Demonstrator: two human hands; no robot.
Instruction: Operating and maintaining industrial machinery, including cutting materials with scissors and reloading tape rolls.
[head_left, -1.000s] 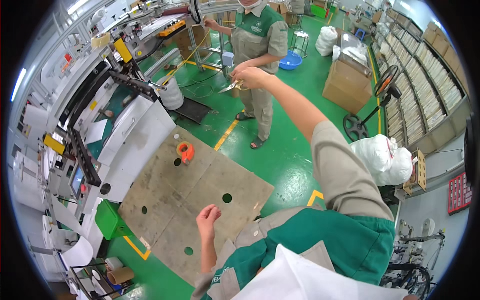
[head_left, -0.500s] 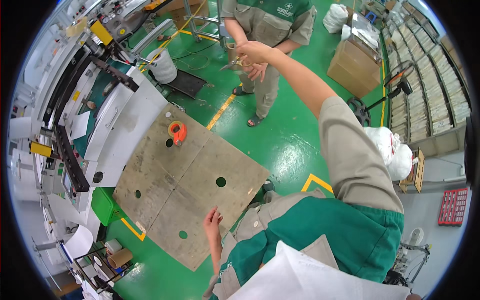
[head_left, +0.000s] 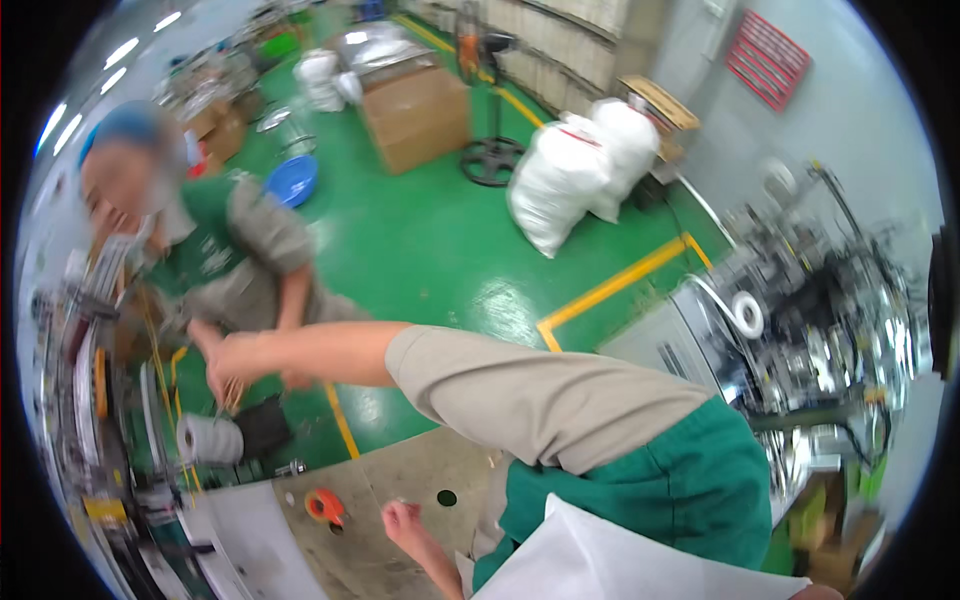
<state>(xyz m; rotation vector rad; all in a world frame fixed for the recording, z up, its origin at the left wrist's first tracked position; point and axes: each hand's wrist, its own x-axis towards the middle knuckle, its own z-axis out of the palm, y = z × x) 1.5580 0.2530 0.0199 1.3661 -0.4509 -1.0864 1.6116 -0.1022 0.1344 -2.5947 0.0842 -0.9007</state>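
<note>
My right arm reaches across to the left, and my right hand [head_left: 245, 360] is closed close to a co-worker's hands. Gold-coloured scissors handles [head_left: 232, 394] show just beneath it; motion blur and the overlapping hands hide the exact grip. The co-worker [head_left: 215, 240], in a green and beige shirt and a blue cap, stands facing my outstretched arm. My left hand [head_left: 402, 522] hangs over the worn metal tabletop [head_left: 390, 560], its fingers curled in with nothing visible in them. An orange tape dispenser [head_left: 326, 507] lies on that tabletop, left of my left hand.
White sacks [head_left: 565, 175], a pedestal fan's base [head_left: 492, 162] and a large cardboard box [head_left: 415, 118] stand on the green floor. Machinery [head_left: 800, 300] fills the right side. A white-bodied machine [head_left: 245, 540] borders the tabletop on the left. A blue basin [head_left: 292, 181] sits farther back.
The view has swung to the right and up, bringing the co-worker's upper body and the right-hand machinery into sight. My right arm stays stretched toward the co-worker; my left hand remains over the tabletop.
</note>
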